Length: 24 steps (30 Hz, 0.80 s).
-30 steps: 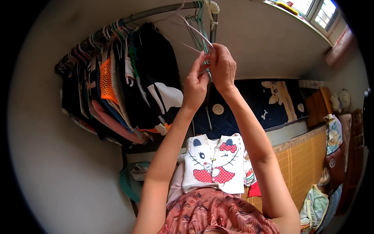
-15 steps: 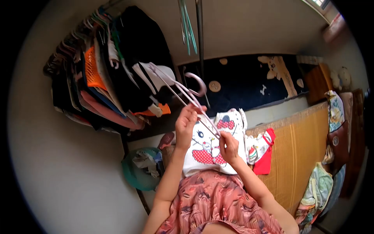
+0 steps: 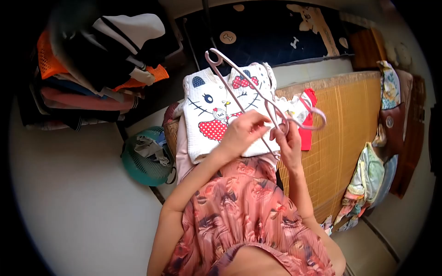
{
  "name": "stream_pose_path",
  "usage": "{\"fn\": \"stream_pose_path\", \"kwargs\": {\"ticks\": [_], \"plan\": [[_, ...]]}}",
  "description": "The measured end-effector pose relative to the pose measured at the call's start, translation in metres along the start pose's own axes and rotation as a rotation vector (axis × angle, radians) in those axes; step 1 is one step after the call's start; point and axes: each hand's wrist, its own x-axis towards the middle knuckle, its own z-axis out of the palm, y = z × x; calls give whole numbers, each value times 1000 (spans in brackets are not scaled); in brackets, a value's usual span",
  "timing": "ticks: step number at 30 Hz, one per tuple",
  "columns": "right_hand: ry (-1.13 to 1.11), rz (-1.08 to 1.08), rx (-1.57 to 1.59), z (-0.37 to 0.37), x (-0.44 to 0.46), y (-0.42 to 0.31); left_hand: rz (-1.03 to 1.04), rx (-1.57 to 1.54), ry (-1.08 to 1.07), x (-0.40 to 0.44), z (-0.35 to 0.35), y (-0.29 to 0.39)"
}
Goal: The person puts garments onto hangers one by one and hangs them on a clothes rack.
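Observation:
A pale pink clothes hanger (image 3: 240,102) is held tilted in front of me, its hook toward the right and one looped end pointing up. My right hand (image 3: 288,143) is closed around it near the base of the hook. My left hand (image 3: 247,132) has its fingers curled at the hanger's bar, overlapping it. Below both hands, a white child's top (image 3: 195,124) with a winking cat face and red polka-dot bows is spread over my lap. Pale pink cloth (image 3: 181,154) shows under its left edge.
Hanging clothes (image 3: 83,99) fill the upper left. A green basket (image 3: 138,170) with cloth inside stands on the floor. Right of my lap, a red and white garment (image 3: 306,138) lies on a woven mat (image 3: 336,156). More clothes (image 3: 370,179) hang over the mat's right edge.
The hanger has turned, so its hook now points right instead of up. Both hands have moved lower in view and closer together. The view has tilted down.

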Motion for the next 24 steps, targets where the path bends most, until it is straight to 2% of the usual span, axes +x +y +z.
{"fn": "stream_pose_path", "kwargs": {"ticks": [3,5,6,9,13,15,19,24], "plan": [[94,-108,-245,-2,12,5,-5,280,116,-3,-33,-17],[123,-269,-794,0,21,3,42,647,239,-14,-56,-43],[100,-179,-944,-1,23,20,-20,765,281,-18,-66,-53],[127,-202,-967,6,28,59,-203,955,360,-33,-80,-79],[139,-63,-851,5,34,76,-245,908,344,-45,-83,-91],[82,-18,-920,0,38,79,-250,841,353,-43,-85,-93],[-18,-84,-996,-8,40,90,-141,623,396,-40,-92,-102],[12,-96,-927,-13,30,90,-123,673,435,-51,-94,-106]]}}
